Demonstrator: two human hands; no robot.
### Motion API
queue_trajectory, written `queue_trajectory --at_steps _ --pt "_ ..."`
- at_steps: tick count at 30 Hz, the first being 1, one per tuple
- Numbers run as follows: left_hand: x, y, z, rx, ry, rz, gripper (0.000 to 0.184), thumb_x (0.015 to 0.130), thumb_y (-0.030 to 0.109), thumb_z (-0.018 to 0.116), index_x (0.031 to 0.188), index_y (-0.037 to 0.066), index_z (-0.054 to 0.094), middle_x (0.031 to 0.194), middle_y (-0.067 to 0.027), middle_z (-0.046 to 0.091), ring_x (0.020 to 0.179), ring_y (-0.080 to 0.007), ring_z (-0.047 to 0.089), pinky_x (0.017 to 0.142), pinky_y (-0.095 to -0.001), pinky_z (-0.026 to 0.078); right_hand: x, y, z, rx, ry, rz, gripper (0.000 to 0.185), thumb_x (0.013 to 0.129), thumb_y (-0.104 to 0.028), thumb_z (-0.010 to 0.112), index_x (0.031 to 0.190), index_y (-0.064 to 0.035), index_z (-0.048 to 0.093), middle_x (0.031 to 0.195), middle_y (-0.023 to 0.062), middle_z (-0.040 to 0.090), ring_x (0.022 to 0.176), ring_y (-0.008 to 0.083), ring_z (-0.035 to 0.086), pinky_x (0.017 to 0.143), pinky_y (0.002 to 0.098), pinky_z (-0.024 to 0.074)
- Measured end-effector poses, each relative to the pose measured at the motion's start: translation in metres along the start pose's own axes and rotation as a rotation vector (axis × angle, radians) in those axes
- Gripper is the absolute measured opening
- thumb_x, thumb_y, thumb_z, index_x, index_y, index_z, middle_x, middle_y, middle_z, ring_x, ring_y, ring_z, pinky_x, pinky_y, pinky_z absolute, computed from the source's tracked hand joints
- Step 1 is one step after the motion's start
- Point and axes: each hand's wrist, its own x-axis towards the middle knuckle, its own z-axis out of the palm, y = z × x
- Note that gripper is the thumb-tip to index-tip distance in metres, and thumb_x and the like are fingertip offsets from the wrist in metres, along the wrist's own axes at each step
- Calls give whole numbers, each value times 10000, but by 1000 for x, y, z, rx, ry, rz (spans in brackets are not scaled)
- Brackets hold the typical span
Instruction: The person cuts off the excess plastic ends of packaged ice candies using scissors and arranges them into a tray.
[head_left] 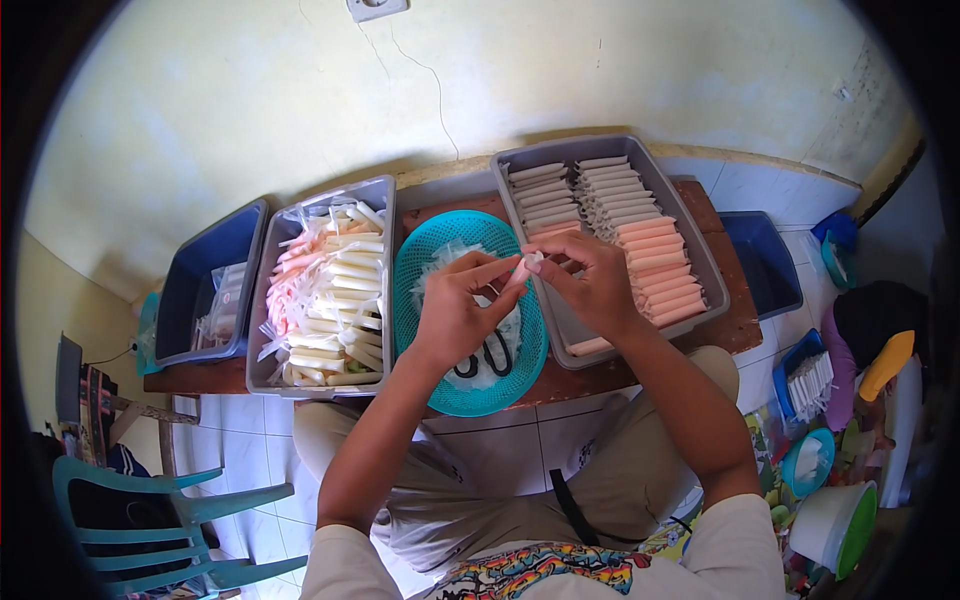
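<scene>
Above the teal mesh basket [420,395], both of my hands meet around one small pink wrapped stick [519,272]. My left hand [462,305] pinches its body, and my right hand [585,285] pinches the whitish wrapper end. Clear plastic scraps and black-handled scissors [497,352] lie in the basket, partly hidden by my left hand. To the left, a grey tray [391,250] is heaped with pink and cream sticks in clear plastic. The right grey tray [713,250] bears rows of wrapped pink and greyish sticks.
A brown low table [735,290] carries the trays and basket. Dark blue bins stand at far left [210,280] and right [765,260]. A green plastic chair [130,535] is lower left. Another person [880,340] sits at the right, near a white tub [828,525].
</scene>
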Motion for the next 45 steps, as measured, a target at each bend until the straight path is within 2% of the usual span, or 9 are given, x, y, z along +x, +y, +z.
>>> queue_trajectory --at_steps 2,7,9,15,17,27,36,41,45 --pt "-5 -6 -8 40 -14 27 324 923 16 840 1244 21 801 1048 -109 765 897 -159 772 817 -293 633 2 1 6 5 -20 55 221 1022 -202 775 1093 0 825 1012 91 796 914 128 736 780 279 571" --pt "-16 -16 -26 63 -24 42 378 902 2 848 1273 35 786 1048 -105 776 877 -164 774 806 -305 631 6 5 20 25 -49 119 241 1029 -215 776 1075 16 824 952 71 790 853 106 693 754 268 544" --pt "-20 -18 -32 28 -5 43 419 869 3 862 1276 63 780 1037 -133 790 825 -216 780 755 -335 622 7 12 26 40 -69 168 247 1029 -219 778 1086 17 823 949 59 786 849 101 685 756 267 542" --pt "-32 -31 -48 7 -22 -44 423 896 -9 840 1308 59 772 1089 -118 805 912 -183 782 812 -319 620 12 12 40 213 -18 356 269 989 -272 828 1004 -3 835 797 -17 710 743 39 585 632 241 449" --pt "-33 -32 -53 33 -30 -44 422 899 -6 837 1310 62 772 1089 -118 806 921 -191 784 818 -325 620 13 16 41 186 -43 396 214 1022 -219 787 1111 -30 835 912 -2 746 792 44 633 627 196 467" --pt "-37 -27 -66 120 -13 -64 367 906 12 830 1269 57 787 1110 -140 814 965 -262 795 836 -369 621 21 17 49 370 67 507 288 989 -298 831 1138 -52 835 925 -12 763 775 31 629 630 204 464" --pt "-40 -31 -71 170 28 -45 391 906 9 828 1290 66 778 1047 -120 801 921 -225 781 802 -348 611 22 15 54 358 16 472 279 1013 -262 804 1184 -43 829 958 0 767 812 41 644 666 209 484" --pt "-42 -34 -74 179 81 -74 396 903 14 831 1293 66 779 1039 -116 802 895 -207 769 791 -342 605 20 13 59 325 -4 413 555 1009 -252 805 1480 -6 649 1163 64 762 891 85 701 733 262 553" --pt "-42 -37 -77 221 143 -87 393 903 20 831 1291 54 780 1032 -118 807 894 -197 773 791 -335 607 12 21 66 159 -71 401 647 983 -231 822 1525 25 578 1273 125 738 923 128 733 774 310 587"
